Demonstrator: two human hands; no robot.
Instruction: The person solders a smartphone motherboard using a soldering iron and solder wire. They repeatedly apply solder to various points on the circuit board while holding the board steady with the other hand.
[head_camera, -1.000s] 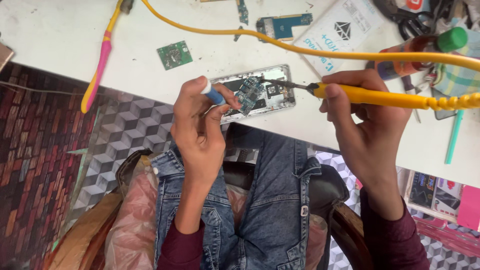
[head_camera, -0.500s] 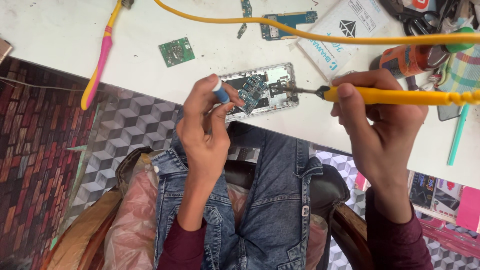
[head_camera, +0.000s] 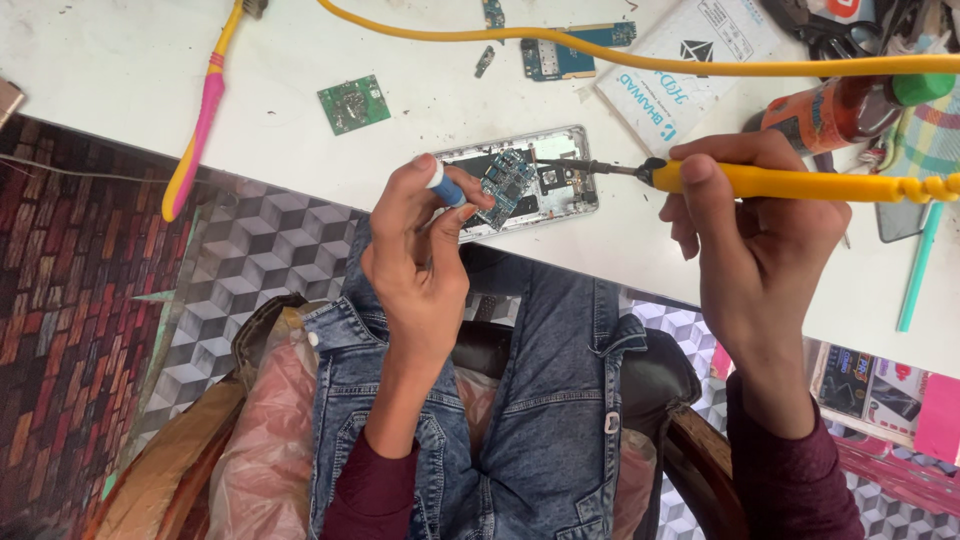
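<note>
An opened phone (head_camera: 560, 185) lies face down on the white table (head_camera: 120, 70), its blue circuit board (head_camera: 505, 180) lifted at an angle. My left hand (head_camera: 420, 260) pinches a small blue-and-white tool (head_camera: 447, 188) against the board's left edge. My right hand (head_camera: 760, 230) grips a yellow soldering iron (head_camera: 800, 183); its dark metal tip (head_camera: 570, 165) rests inside the phone beside the board. The iron's yellow cord (head_camera: 600, 60) loops across the table's far side.
A pink-and-yellow toothbrush (head_camera: 200, 120) lies at the left, a small green circuit board (head_camera: 353, 103) behind the phone, and a blue phone board (head_camera: 575, 52) beyond. A white box (head_camera: 690, 60), an orange bottle with green cap (head_camera: 850, 105) and a teal stick (head_camera: 918, 265) sit right.
The view has shifted slightly, with both hands sitting a little lower and right in frame. The iron's tip and the left-hand tool stay at the phone's board.
</note>
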